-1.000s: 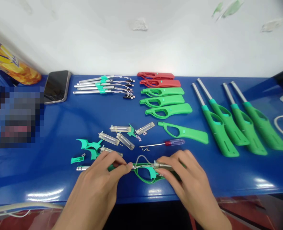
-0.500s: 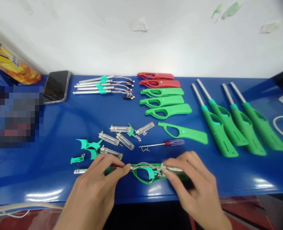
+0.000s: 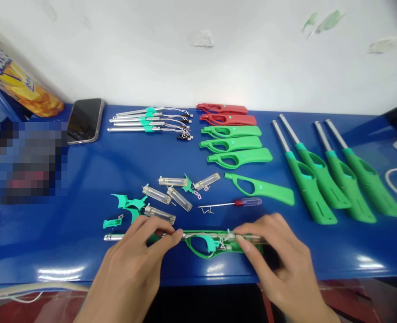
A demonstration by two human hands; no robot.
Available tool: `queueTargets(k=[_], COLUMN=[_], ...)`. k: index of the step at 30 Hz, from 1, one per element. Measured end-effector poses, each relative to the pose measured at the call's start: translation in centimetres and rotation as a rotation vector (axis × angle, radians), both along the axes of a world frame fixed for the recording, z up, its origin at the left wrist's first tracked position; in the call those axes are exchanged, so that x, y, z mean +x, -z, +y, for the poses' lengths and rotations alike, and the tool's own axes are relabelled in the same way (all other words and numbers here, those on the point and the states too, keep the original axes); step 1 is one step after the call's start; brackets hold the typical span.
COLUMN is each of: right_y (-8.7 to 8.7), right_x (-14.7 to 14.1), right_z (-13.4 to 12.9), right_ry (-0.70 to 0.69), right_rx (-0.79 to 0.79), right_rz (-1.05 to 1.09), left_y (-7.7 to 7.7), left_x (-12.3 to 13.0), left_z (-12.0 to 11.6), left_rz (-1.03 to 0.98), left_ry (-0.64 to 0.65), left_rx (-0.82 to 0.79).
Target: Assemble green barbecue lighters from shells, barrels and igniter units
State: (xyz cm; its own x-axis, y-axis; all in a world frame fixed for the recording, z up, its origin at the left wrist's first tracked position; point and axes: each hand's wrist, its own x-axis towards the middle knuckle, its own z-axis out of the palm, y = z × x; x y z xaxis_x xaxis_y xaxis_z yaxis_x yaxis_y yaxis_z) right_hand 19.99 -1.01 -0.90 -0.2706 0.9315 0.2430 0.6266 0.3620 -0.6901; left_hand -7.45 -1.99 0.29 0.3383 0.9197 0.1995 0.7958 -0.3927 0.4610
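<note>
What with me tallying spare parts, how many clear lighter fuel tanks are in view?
6: the back-left tank, back-right tank, middle-left tank, middle-right tank and front tank lie loose; the right hand holds the sixth tank. More may be hidden.

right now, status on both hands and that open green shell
Left hand pinching metal tube. Right hand gripping transparent tank. Green shell open, wires showing. Screwdriver beyond, touching neither hand.

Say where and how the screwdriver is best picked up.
Probably the thick purple handle, from above on the near right: the screwdriver lies flat, its thin shaft pointing left beside loose metal bits, with a green shell beyond the handle.
</note>
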Motion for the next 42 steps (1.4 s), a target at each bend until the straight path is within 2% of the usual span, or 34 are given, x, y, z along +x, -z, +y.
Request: queueTargets(k=[8, 14, 42], right_y=[0.61, 0.73, 0.93], right_x=[0.53, 0.55, 0.46], right_z=[0.2, -0.05, -0.37], right_ry=[0.007, -0.002, -0.014], right_rx=[0.087, 0.081, 0.097], right_rz=[-0.121, -0.141, -0.206], left_y=[-0.37, -0.35, -0.35], left_x=[-0.01, 0.07, 0.05], left_z=[0.31, 0.33, 0.23], left_rz=[0.007, -0.006, -0.009], left_ry=[0.019, 0.042, 0.01], left_rx=[0.0, 0.048, 0.036])
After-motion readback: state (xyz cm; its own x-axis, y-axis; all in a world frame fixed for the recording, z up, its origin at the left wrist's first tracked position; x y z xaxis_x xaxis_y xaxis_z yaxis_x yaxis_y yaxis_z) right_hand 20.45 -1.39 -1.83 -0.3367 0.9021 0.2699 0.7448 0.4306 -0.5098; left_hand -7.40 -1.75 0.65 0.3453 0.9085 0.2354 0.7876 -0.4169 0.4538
